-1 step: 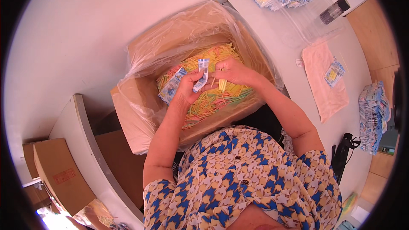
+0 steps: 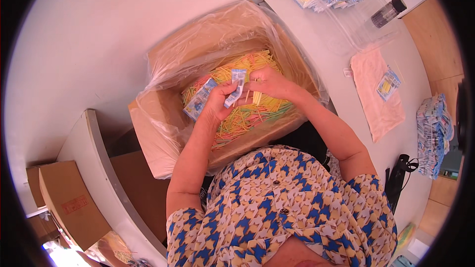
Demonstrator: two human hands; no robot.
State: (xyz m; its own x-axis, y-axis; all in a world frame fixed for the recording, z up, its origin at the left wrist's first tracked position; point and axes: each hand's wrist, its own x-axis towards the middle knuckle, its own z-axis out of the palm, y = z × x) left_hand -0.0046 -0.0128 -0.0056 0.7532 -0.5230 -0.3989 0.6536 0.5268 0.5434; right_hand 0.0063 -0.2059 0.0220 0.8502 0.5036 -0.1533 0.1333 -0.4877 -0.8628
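Note:
My left hand (image 2: 221, 101) is closed on a small clear packet (image 2: 237, 84) with blue-and-white ends, held upright over an open box. Close beside it, my right hand (image 2: 269, 83) pinches several short, thin yellow sticks (image 2: 257, 98) that point downward. The fingertips of both hands nearly meet, and whether they touch is hard to see. Below them, loose thin sticks (image 2: 237, 126) in yellow, green and pink fill the box. More blue-and-white packets (image 2: 199, 101) lie on these sticks, partly covered by my left hand.
The cardboard box (image 2: 153, 155) has a clear plastic liner (image 2: 198, 34). On the white table (image 2: 341, 81) at right are a clear tub (image 2: 341, 29) with packets, a dark-capped bottle (image 2: 388, 12), a pink cloth (image 2: 373, 99) and a packet bundle (image 2: 433, 136). Cartons (image 2: 74, 205) stand at lower left.
The packet in my left hand has tilted slightly to the right at its top. The yellow sticks in my right hand have shifted a little to the left.

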